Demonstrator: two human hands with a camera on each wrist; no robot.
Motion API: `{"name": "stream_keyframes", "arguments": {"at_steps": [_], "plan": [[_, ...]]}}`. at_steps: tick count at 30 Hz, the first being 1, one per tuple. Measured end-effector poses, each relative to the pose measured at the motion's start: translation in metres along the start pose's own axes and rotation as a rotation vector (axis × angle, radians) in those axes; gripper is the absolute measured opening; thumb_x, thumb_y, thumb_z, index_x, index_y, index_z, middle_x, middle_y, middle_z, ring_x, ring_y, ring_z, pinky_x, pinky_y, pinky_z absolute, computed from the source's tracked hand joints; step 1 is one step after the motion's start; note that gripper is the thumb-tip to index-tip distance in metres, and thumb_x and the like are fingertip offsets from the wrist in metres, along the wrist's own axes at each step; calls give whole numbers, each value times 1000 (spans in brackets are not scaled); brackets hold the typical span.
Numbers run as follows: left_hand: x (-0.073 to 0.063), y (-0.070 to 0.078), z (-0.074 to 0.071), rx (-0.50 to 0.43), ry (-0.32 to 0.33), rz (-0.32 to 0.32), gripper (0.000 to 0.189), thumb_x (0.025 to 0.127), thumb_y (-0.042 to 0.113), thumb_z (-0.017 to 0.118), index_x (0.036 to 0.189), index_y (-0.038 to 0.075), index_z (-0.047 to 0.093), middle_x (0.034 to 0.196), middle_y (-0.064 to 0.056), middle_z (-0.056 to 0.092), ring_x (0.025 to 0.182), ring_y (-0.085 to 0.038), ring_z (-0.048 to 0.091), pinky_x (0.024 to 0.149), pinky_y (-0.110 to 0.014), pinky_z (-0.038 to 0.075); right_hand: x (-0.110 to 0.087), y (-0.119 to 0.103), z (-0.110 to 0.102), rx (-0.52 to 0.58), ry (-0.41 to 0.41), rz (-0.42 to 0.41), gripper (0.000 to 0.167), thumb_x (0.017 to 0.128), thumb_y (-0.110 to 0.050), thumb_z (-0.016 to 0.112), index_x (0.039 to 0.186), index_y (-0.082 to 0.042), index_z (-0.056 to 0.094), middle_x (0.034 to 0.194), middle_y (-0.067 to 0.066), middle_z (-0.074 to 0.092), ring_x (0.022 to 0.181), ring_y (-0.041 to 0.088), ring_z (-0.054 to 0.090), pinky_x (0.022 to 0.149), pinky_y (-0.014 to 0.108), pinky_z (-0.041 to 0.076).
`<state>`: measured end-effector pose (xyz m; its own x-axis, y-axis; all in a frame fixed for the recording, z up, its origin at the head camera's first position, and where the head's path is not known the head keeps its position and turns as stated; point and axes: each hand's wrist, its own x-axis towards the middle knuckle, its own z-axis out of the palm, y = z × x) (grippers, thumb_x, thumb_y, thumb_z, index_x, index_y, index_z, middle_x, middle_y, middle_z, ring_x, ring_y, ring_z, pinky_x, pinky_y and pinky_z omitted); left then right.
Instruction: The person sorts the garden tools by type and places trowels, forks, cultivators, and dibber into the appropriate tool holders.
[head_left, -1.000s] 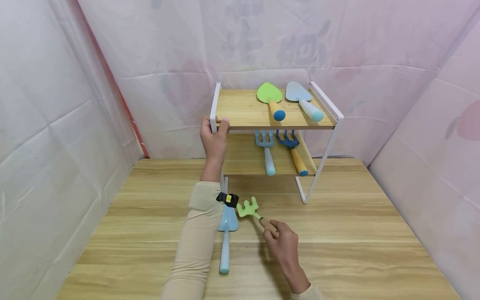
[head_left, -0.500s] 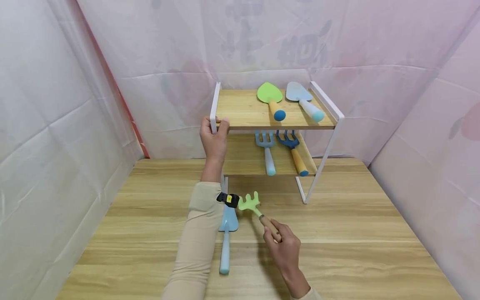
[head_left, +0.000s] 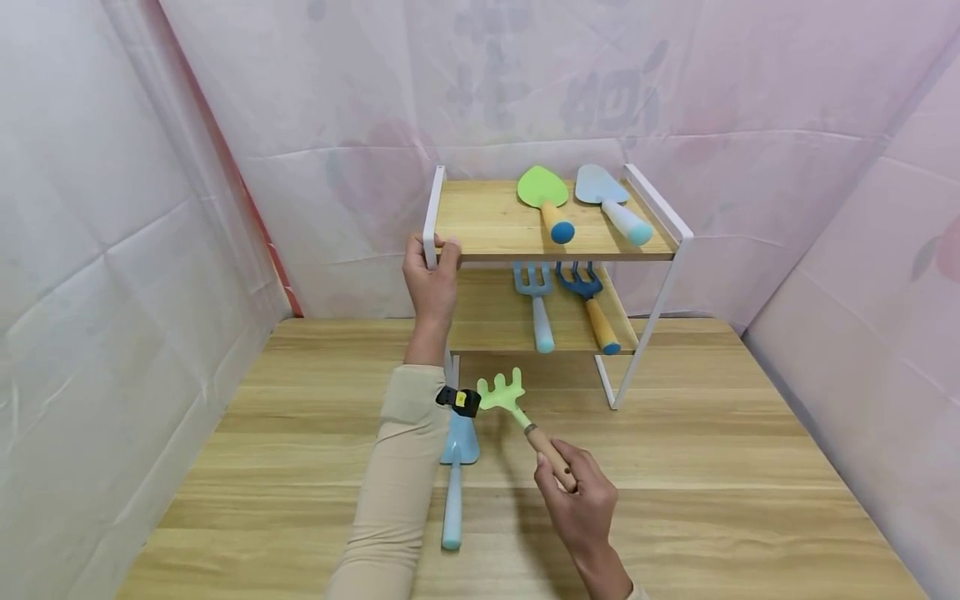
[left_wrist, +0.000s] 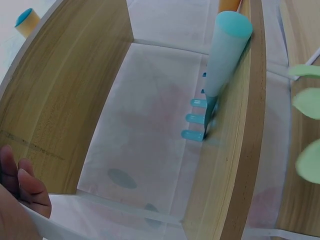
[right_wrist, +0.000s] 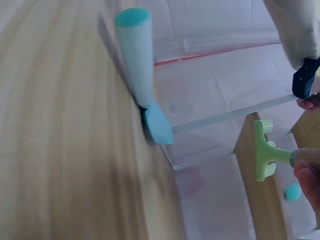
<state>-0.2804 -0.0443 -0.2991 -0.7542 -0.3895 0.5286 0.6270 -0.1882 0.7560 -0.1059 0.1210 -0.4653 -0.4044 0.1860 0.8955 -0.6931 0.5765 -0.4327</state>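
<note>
My left hand (head_left: 431, 279) grips the front left corner of the white-framed wooden shelf (head_left: 495, 256), thumb over the top board's edge. In my right hand (head_left: 583, 500) is the wooden handle of a light green hand rake (head_left: 504, 393), held above the table in front of the shelf with its tines pointing away and up. Left of it, a blue trowel (head_left: 453, 492) lies on the table, its blade partly hidden by my left forearm. In the right wrist view the rake (right_wrist: 265, 150) shows with the thumb on its handle.
On the top board lie a green trowel (head_left: 543, 187) and a pale blue trowel (head_left: 600, 187). The middle board bears a light blue hand rake (head_left: 534, 287) and a dark blue one (head_left: 583, 287) with a yellow handle. Cloth sheets (head_left: 337, 208) hang around the table.
My right hand has lifted the green hand rake slightly and shifted a little to the right. My left hand keeps its grip on the shelf corner.
</note>
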Motion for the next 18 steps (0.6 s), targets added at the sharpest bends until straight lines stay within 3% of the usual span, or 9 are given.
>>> {"name": "stream_keyframes", "arguments": {"at_steps": [11,18], "plan": [[1,1,-1,-27,-21,0,15,85,3,57,82,14,47,60,2,44,52,-9,38,48,-22,30,21,-4,5,50,29,-68,22,74,-5,65,85,14,66,73,21,64,53,20,56,44,17,42],[-7,24,1,-37,-41,-2,15,84,-1,54,81,11,46,60,3,47,52,-8,39,49,-21,31,29,0,12,61,9,24,28,67,2,69,93,12,68,77,20,66,49,12,51,40,15,39]]}}
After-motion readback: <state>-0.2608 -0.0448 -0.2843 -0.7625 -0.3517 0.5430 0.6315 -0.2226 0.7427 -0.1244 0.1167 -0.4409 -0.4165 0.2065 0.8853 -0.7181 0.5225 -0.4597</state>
